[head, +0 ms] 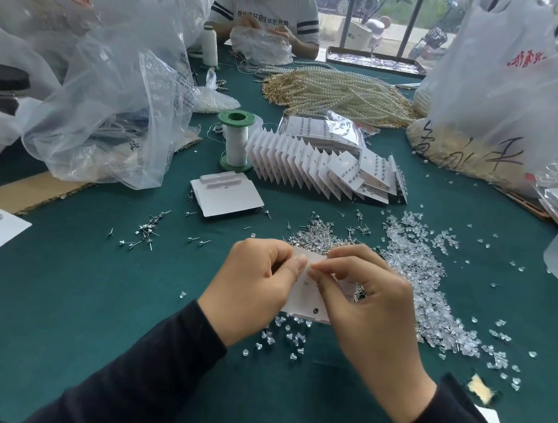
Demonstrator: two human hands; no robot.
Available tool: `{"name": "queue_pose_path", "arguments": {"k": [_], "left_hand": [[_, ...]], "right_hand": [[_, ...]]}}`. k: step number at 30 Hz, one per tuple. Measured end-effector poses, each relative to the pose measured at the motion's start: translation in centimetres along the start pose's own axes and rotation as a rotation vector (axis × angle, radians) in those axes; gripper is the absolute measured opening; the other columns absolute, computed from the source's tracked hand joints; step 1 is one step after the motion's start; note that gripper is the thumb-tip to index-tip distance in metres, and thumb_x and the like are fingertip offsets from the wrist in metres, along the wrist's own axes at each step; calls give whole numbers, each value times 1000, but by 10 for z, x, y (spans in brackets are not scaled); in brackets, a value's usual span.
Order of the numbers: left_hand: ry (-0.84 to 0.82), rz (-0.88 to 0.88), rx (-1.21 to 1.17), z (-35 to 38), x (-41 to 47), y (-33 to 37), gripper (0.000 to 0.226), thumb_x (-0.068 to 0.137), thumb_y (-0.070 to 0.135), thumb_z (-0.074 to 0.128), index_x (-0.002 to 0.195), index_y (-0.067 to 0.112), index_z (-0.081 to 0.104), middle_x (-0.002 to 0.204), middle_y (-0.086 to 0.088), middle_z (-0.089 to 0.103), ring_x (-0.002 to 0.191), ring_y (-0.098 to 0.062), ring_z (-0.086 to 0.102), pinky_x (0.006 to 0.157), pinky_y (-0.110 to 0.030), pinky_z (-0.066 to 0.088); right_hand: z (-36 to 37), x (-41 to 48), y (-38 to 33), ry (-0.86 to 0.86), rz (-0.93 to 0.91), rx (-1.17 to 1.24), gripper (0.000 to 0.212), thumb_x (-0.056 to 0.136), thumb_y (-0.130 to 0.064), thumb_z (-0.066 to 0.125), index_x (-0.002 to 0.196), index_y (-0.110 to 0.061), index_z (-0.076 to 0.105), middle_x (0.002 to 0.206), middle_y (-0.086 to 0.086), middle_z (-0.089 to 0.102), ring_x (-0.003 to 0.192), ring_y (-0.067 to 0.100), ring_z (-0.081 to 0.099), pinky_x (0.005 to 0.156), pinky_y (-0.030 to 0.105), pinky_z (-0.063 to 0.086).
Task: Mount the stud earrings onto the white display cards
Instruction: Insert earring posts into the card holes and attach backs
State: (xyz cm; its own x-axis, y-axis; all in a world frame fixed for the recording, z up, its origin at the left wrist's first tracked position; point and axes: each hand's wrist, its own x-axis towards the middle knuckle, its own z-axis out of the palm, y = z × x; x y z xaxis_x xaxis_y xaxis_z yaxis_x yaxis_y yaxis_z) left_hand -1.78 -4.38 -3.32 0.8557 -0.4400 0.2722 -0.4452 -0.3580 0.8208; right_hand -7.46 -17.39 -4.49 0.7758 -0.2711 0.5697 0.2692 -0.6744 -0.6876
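A white display card [307, 294] is held above the green table [94, 296] between both hands. My left hand [251, 286] grips its left edge, thumb on the face. My right hand [367, 303] pinches something small at the card's upper middle; the item itself is hidden by the fingertips. A heap of silver stud earrings [319, 236] lies just beyond the card. Clear plastic earring backs [422, 291] are piled to the right. A stack of blank cards [226, 195] lies further back, and a fanned row of filled cards [308, 166] behind it.
Loose studs [147, 230] are scattered at left. A green-capped thread spool [236, 140] stands mid-table. Large plastic bags [112, 95] crowd the left side, and another bag [503, 96] sits on the right. Pearl strands [341, 95] lie at the back. Another person [264, 14] sits opposite.
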Motion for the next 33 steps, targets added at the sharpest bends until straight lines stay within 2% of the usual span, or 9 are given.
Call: {"name": "queue_pose_path", "arguments": {"k": [3,9,16,21,26,33], "left_hand": [[0,40,3,-2,-1,3,39,81,24,51,47,22,32,47,6,27,48,-10,27,47,-24,22],[-32,43,-62,-4,1,1,39,81,24,52,51,3,38,51,0,29,49,-11,26,47,-28,22],[-3,32,-90,-3,0,2,39,83,21,54,50,6,40,49,3,30,47,-9,25,44,-23,22],[5,31,-54,-3,0,3,40,87,10,57,52,-2,43,49,-2,32,47,-10,27,44,-23,23],[9,60,-24,-3,-2,1,38,86,13,57,51,3,45,49,-1,34,47,-9,28,45,-24,24],[-3,90,-23,-3,-2,0,35,81,21,53,51,4,47,49,-1,35,47,-8,29,44,-23,24]], "right_hand": [[0,0,-1,4,-4,12,14,68,4,76,71,-10,73,77,-2,65,76,8,61,71,10,44],[-5,0,-6,22,-82,-25,3,71,-9,71,74,-10,72,79,-1,65,74,9,62,69,10,45],[-8,1,-7,18,-149,-84,2,71,-6,66,73,-6,68,78,1,64,71,10,60,66,19,48],[-5,1,-8,1,-165,-121,1,71,-5,66,72,-5,67,77,3,63,71,13,60,67,19,47],[-3,0,-7,-50,-154,-132,2,73,-5,65,72,-6,65,77,0,61,69,11,57,67,15,43],[-2,-1,-8,-77,-157,-131,1,74,-5,64,73,-6,65,78,0,62,69,10,55,66,17,44]]}}
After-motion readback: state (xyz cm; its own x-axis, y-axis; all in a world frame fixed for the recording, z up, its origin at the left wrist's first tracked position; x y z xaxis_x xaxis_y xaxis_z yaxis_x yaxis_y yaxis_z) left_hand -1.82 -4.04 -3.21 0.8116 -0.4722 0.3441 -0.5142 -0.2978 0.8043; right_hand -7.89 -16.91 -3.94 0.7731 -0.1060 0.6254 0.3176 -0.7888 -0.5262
